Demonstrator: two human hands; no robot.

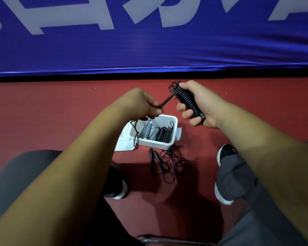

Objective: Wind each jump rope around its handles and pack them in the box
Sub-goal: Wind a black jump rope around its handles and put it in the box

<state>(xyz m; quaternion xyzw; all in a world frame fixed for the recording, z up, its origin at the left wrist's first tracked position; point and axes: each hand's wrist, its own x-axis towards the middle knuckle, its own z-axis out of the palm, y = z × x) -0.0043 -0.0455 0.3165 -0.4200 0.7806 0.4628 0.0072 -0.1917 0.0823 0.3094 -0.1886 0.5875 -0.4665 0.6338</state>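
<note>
My right hand [199, 105] grips a pair of black jump rope handles [189, 103] with black cord coiled tightly around them. My left hand [142, 103] pinches the loose end of that cord [167, 98], which runs taut up to the top of the handles; the rest hangs down below my left hand over the box. On the floor below stands a white box [172, 137] holding wound grey and black ropes [156, 133]. In front of the box lies an unwound black jump rope [169, 160], two handles beside a loose tangle of cord.
The white lid [124, 144] lies against the box's left side. My feet in black shoes [224, 153] flank the loose rope on the red floor. A blue banner [149, 50] closes off the far side. A metal chair edge [167, 239] shows at the bottom.
</note>
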